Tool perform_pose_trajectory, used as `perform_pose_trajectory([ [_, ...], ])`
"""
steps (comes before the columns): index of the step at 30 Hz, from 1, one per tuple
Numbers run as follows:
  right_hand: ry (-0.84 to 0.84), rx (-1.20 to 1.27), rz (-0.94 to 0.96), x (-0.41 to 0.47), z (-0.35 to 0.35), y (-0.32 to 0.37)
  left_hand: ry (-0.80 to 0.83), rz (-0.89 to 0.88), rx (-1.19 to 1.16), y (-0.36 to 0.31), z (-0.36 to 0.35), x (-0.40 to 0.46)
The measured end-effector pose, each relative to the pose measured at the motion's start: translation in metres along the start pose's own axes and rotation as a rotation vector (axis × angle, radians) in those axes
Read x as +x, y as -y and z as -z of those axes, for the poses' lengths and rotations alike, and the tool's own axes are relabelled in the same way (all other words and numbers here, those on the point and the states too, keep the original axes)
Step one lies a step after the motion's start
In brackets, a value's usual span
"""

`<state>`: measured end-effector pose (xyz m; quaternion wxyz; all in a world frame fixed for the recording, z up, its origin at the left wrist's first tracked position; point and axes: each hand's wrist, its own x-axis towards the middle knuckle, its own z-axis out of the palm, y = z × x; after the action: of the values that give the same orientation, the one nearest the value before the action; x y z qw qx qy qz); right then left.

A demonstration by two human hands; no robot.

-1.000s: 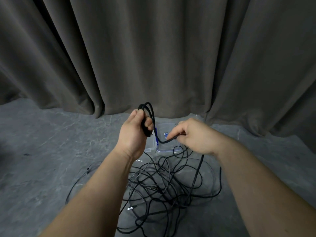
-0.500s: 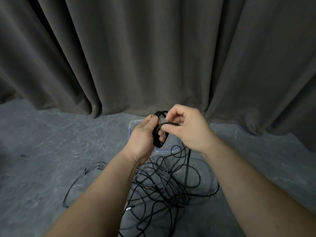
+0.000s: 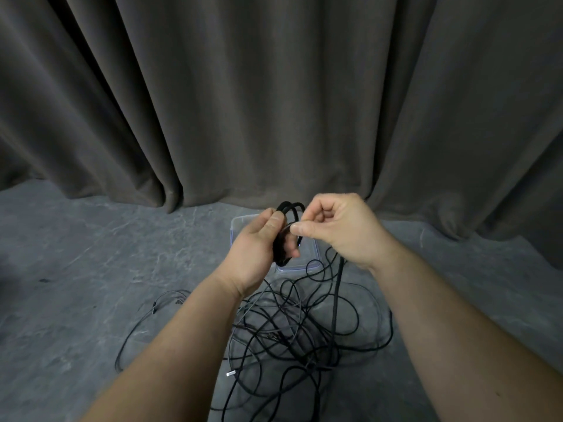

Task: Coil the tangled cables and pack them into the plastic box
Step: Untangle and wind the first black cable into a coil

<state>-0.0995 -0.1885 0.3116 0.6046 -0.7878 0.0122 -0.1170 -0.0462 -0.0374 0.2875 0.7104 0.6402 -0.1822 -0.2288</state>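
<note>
My left hand [image 3: 257, 248] grips a small black cable coil [image 3: 281, 239], its loops sticking up above my fingers. My right hand [image 3: 338, 228] pinches a strand of the same black cable between thumb and forefinger, right against the coil. From there the cable runs down to a tangled cable heap [image 3: 292, 330] on the floor below my wrists. A clear plastic box [image 3: 243, 223] lies on the floor behind my hands, mostly hidden by them.
A dark grey curtain [image 3: 274, 102] hangs across the whole back. The floor [image 3: 91, 254] is grey stone. A thin cable loop [image 3: 143, 318] strays out to the left of the heap, and a silver plug [image 3: 230, 373] lies at the heap's front.
My right hand has come up from the right to meet my left hand and laid another turn of cable onto the coil. Both hands have shifted slightly right, over the box.
</note>
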Motion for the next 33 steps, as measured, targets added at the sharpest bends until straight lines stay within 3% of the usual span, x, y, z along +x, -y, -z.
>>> perform_pose_trajectory([
  [4,-0.084,0.041,-0.011,0.001,-0.001,-0.005,0.064,0.030,-0.078,-0.001,-0.004,0.001],
  [9,0.049,0.103,-0.042,0.001,0.009,-0.004,0.052,0.064,-0.077,-0.003,-0.009,-0.001],
  [14,-0.276,-0.003,0.055,0.003,-0.008,-0.008,0.026,-0.002,-0.099,-0.005,-0.012,-0.001],
  [16,-0.330,0.025,0.066,0.003,-0.013,-0.013,0.048,-0.034,-0.117,-0.008,-0.014,-0.002],
  [19,-0.256,0.124,0.037,0.001,-0.018,-0.017,0.060,-0.058,-0.108,-0.012,-0.015,-0.004],
  [28,-0.253,-0.015,0.042,0.003,-0.024,-0.017,0.072,-0.073,0.022,-0.006,-0.010,-0.004],
  [33,-0.236,0.247,-0.044,0.002,-0.024,-0.012,0.126,-0.053,-0.066,-0.007,-0.012,-0.002],
])
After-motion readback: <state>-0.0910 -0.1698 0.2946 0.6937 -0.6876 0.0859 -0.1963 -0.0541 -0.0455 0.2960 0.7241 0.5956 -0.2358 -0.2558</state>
